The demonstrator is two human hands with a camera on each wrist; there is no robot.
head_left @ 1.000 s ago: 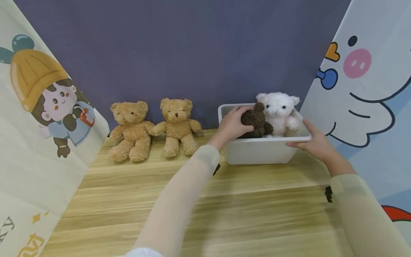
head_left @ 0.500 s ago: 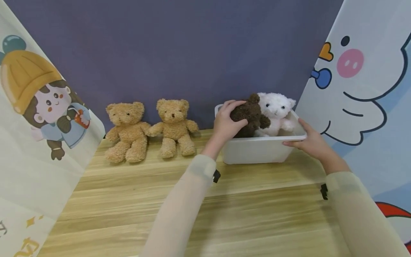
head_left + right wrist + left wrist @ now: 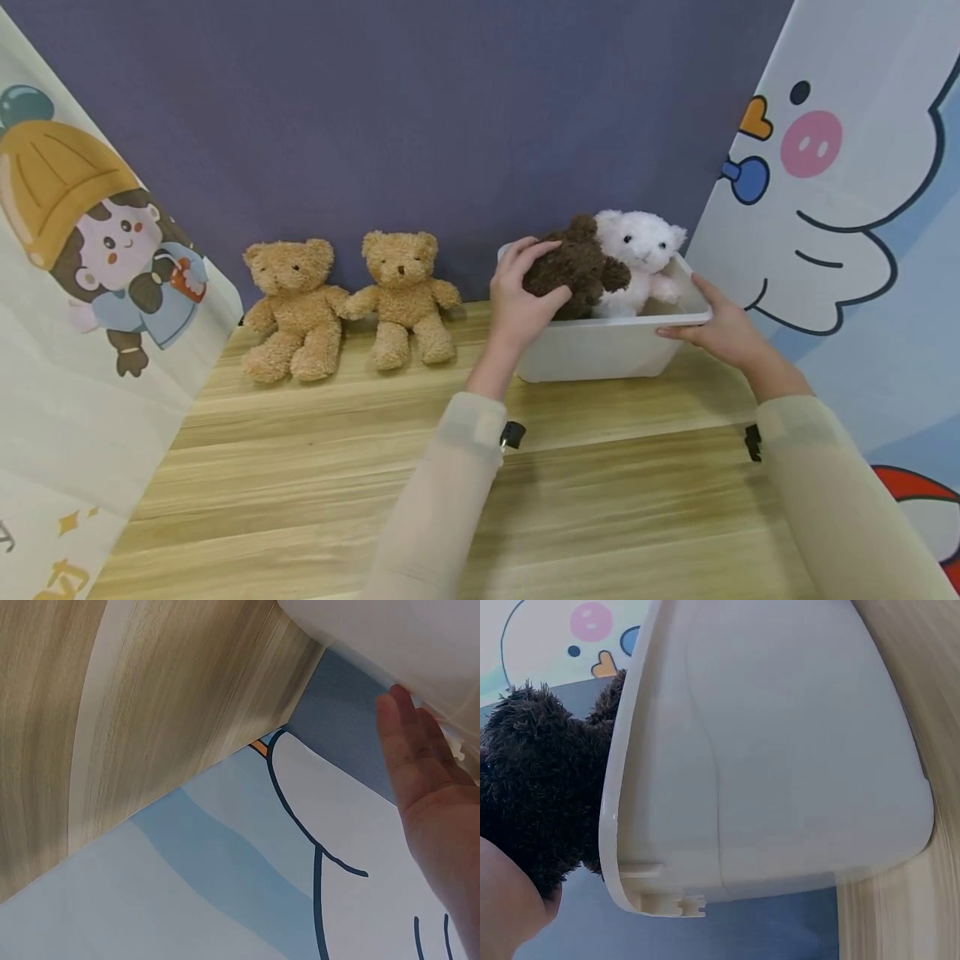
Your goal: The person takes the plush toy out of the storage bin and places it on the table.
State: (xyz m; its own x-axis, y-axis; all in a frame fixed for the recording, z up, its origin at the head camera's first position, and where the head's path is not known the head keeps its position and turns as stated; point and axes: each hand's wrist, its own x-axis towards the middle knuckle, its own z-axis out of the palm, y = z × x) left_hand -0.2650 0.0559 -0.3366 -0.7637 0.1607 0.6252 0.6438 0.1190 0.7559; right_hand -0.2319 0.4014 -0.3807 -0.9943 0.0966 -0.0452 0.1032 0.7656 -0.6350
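In the head view, my left hand [image 3: 521,296] holds a dark brown teddy bear [image 3: 577,271] from its left side, fingers over its back and thumb in front. The bear is in the white bin [image 3: 600,350]; the rim hides its lower part. A white teddy bear [image 3: 639,250] sits upright beside it, facing forward. At the bin's right end, my right hand [image 3: 723,329] touches the corner, thumb along the front wall under the rim. In the right wrist view its straight fingers [image 3: 409,742] lie against the outer wall.
Two light brown teddy bears [image 3: 296,308] [image 3: 402,296] sit on the wooden table [image 3: 300,467] left of the bin, against a dark blue backdrop [image 3: 390,108]. Printed cartoon panels [image 3: 817,242] stand at both sides.
The dark brown bear leans further left and stands a little higher, its face turned away. My left hand shifted left with it. The head view drifted slightly; the right hand stays at the bin's corner.
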